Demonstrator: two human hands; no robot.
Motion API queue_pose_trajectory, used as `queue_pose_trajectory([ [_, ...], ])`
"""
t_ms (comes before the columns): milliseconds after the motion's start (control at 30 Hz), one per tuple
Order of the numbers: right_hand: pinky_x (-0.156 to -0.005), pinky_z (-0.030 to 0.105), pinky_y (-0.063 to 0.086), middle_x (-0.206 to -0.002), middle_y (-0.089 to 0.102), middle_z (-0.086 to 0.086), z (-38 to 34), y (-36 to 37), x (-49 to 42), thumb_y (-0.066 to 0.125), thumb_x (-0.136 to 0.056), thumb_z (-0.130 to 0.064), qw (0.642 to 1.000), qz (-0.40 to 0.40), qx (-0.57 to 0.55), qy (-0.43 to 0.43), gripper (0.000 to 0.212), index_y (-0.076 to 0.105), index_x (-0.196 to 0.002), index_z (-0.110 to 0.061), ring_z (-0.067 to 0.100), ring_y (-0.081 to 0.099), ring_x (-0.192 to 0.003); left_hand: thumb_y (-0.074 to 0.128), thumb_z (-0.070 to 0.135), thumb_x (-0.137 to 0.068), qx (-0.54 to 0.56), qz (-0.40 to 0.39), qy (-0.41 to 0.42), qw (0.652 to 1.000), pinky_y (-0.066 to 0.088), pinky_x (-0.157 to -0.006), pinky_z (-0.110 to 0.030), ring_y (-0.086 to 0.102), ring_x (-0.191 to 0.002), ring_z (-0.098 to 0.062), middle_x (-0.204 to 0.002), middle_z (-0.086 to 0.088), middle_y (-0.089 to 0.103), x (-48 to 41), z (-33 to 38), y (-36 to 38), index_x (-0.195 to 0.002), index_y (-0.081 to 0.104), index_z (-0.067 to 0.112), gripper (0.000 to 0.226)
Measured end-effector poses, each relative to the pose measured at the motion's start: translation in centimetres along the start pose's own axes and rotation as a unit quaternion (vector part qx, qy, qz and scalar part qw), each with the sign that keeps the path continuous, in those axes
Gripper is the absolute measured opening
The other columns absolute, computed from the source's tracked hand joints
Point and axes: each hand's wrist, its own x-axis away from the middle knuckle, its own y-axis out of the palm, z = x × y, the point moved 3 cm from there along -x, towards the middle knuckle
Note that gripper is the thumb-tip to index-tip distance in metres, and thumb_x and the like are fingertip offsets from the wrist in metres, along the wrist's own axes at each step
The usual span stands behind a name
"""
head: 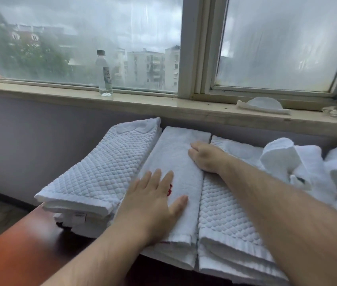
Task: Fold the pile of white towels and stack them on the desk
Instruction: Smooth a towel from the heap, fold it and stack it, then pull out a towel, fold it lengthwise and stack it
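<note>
Behind the desk, a wide misted window is seen above a pale sill; below it, a reddish-brown desk is set against the wall.

Three lots of folded white towels are laid side by side on the desk: a quilted stack on the left, a smooth towel in the middle on top of further folded layers, and a second quilted stack on the right, touching it; a loose heap of unfolded towels is piled further right.

The smooth towel is folded into a long strip; its long axis is run from the near desk edge away towards the wall, with one short end turned to the person and the other lying under the sill.

The left hand is pressed palm down on the near half of the strip, fingers straight, spread and pointed towards the window, nothing being gripped; a small red mark is shown just beside its fingertips.

The right hand is laid flat on the far half, along the strip's right edge where the right stack is met, fingers straight and together, nothing held.

A clear bottle is stood upright on the sill.
</note>
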Motion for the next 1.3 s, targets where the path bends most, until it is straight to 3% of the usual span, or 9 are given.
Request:
queue_pose_trajectory([
  [167,-0.080,0.034,0.038,-0.091,0.065,0.003,3.0,-2.2,9.2,0.043,-0.104,-0.025,1.000,0.006,-0.003,-0.009,0.031,0.057,-0.079,-0.012,0.025,0.056,-0.091,0.009,0.067,-0.092,0.064,0.003,0.005,0.998,-0.003,-0.126,-0.039,-0.005,-0.155,-0.015,-0.170,0.001,-0.002,2.9,2.6,-0.2,-0.161,0.006,0.033,0.077],
  [267,-0.083,0.045,0.051,-0.097,0.072,0.013,6.4,-3.5,15.8,0.051,-0.100,-0.023,0.996,0.051,-0.052,0.048,0.030,0.069,-0.096,0.000,0.032,0.065,-0.095,0.022,0.062,-0.100,0.092,0.020,0.039,0.995,0.001,-0.125,-0.038,0.004,-0.155,-0.016,-0.169,0.001,0.010,4.1,5.8,-0.9,-0.159,0.020,0.035,0.065],
  [500,-0.062,0.006,0.041,-0.081,0.070,-0.018,14.2,-6.0,31.4,0.059,-0.093,-0.023,0.944,0.248,-0.183,0.118,0.018,0.071,-0.089,-0.035,-0.007,0.062,-0.080,0.043,0.048,-0.103,0.194,0.050,0.169,0.965,0.020,-0.120,-0.032,0.030,-0.146,-0.014,-0.156,0.003,0.042,6.0,18.4,-1.1,-0.150,0.045,0.026,0.052],
  [733,-0.072,0.000,0.040,-0.086,0.069,-0.019,20.4,-4.7,38.7,0.061,-0.093,-0.010,0.874,0.393,-0.232,0.166,0.024,0.069,-0.089,-0.032,-0.016,0.059,-0.088,0.049,0.040,-0.102,0.253,0.016,0.262,0.931,0.020,-0.111,-0.016,0.031,-0.141,-0.009,-0.152,0.010,0.042,8.6,28.7,4.6,-0.146,0.047,0.031,0.045],
  [933,-0.091,0.028,0.053,-0.096,0.075,-0.014,24.5,-2.2,39.4,0.059,-0.096,-0.009,0.794,0.409,-0.403,0.201,0.022,0.073,-0.095,-0.026,0.005,0.069,-0.098,0.034,0.069,-0.096,0.251,-0.086,0.248,0.932,0.000,-0.115,-0.028,-0.004,-0.152,-0.010,-0.167,0.011,-0.001,6.9,32.3,10.5,-0.157,0.008,0.045,0.071],
  [1033,-0.089,0.028,0.054,-0.093,0.076,-0.011,25.3,-2.9,39.0,0.058,-0.096,-0.007,0.779,0.415,-0.419,0.213,0.023,0.073,-0.095,-0.024,0.007,0.070,-0.096,0.034,0.068,-0.096,0.238,-0.074,0.255,0.934,-0.005,-0.114,-0.027,-0.011,-0.152,-0.009,-0.168,0.010,-0.005,5.2,34.0,12.0,-0.157,0.003,0.047,0.072],
  [1167,-0.088,0.030,0.053,-0.095,0.073,-0.009,25.3,-4.2,40.0,0.061,-0.092,-0.009,0.766,0.514,-0.298,0.245,0.023,0.069,-0.092,-0.031,0.004,0.065,-0.099,0.040,0.061,-0.098,0.226,-0.043,0.248,0.941,0.001,-0.120,-0.034,-0.012,-0.152,-0.012,-0.166,0.015,-0.009,3.4,35.1,13.0,-0.156,0.001,0.051,0.071],
  [1233,-0.099,0.040,0.047,-0.118,0.066,-0.001,25.1,-4.6,40.7,0.068,-0.088,-0.015,0.770,0.549,-0.174,0.274,0.023,0.069,-0.108,-0.026,0.022,0.055,-0.117,0.041,0.059,-0.097,0.231,-0.030,0.253,0.939,0.000,-0.118,-0.032,-0.011,-0.151,-0.010,-0.165,0.017,-0.008,3.2,35.0,13.2,-0.155,0.002,0.052,0.070],
  [1300,-0.108,0.047,0.039,-0.142,0.050,0.005,25.7,-4.6,40.7,0.073,-0.085,-0.031,0.787,0.489,-0.151,0.345,0.055,0.056,-0.137,-0.025,0.029,0.041,-0.131,0.044,0.057,-0.096,0.245,-0.012,0.264,0.933,0.001,-0.115,-0.029,-0.004,-0.150,-0.008,-0.165,0.014,0.000,3.3,34.5,13.1,-0.155,0.009,0.050,0.069],
])
